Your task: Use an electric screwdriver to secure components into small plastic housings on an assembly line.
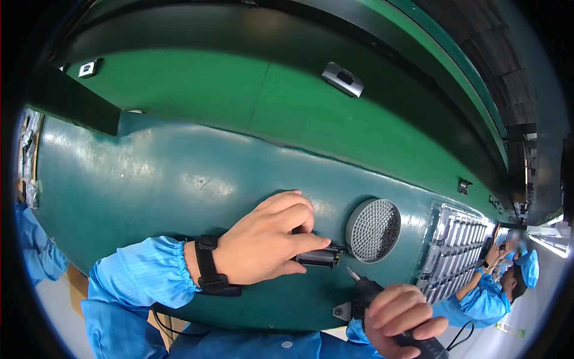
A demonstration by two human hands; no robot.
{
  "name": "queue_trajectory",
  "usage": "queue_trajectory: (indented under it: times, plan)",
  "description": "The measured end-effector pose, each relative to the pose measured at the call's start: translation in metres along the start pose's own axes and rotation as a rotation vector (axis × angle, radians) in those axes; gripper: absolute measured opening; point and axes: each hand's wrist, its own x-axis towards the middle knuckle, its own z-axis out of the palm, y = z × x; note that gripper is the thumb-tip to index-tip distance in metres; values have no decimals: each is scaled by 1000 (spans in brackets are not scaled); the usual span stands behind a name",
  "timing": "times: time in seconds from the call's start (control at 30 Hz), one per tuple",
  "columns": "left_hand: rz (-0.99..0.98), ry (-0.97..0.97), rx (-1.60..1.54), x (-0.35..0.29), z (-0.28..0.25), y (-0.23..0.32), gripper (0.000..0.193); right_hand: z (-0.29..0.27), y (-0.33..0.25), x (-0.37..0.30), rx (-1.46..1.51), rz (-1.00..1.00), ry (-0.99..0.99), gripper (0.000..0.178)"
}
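Thumb and fingers of my left hand are closed on a small black plastic part, pressing it near the green tabletop. Much of that part is hidden under the hand. My right hand wraps around the dark body of an electric screwdriver. Its metal bit points up and left, close to the part's right end but apart from it. Just beyond lies a round grey dish with a grid of small holes; dark screws fill its right side.
At the right stands a clear plastic tray with several rows of parts. Near the front edge a metal bracket sits beside the screwdriver. Silver sockets dot the green back panel. A person in blue works at far right; a blue sleeve shows at far left.
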Motion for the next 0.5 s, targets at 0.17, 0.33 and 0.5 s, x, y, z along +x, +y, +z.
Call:
queue_trajectory:
  times: [0.17, 0.33, 0.5]
  plan:
    - [-3, 21, -7, 1, -1, -2, 64, -5, 28, -7, -57, -44, -36, 34]
    - [-7, 16, -13, 2, 0, -1, 65, -9, 32, -8, -40, -29, 0, 34]
    - [-11, 22, -13, 1, 1, -1, 66, -7, 36, -12, -55, 23, 27, 33]
